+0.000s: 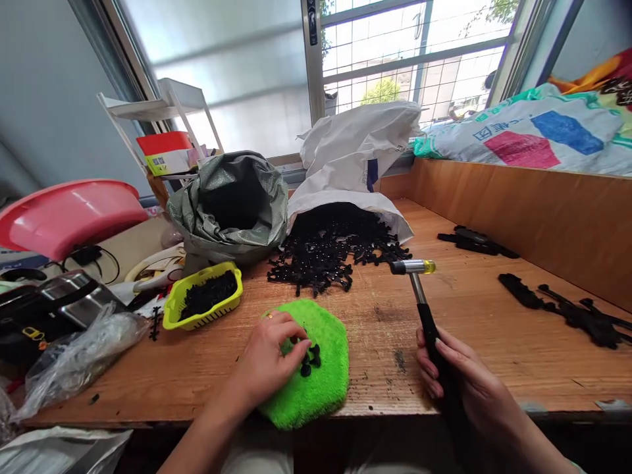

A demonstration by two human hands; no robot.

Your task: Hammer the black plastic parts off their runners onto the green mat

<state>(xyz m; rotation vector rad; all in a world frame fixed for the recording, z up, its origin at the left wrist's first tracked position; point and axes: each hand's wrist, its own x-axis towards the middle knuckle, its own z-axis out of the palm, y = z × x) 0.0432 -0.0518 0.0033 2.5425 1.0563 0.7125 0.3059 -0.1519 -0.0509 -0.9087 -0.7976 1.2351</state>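
Note:
My right hand [459, 368] is wrapped round the black handle of a small mallet [415, 266], whose head has a metal middle, a yellow face and a black face. The mallet is held up over the front right of the wooden bench. Over a bright green fluffy pad [328, 388] my left hand [271, 352] has its thumb and fingers closed on a small black branched part [311, 361] with rounded ends. Its fingers partly hide the part. Behind the pad, a heap of similar black parts [330, 250] spills out of a white sack [355, 158].
A yellow basket [237, 296] of small black pieces stands left of the pad, with a grey-green sack [232, 243] behind it. Clear plastic bags [89, 355] and a pink basin [83, 210] crowd the left. Black pieces [567, 309] lie by the wooden board [523, 210] at right.

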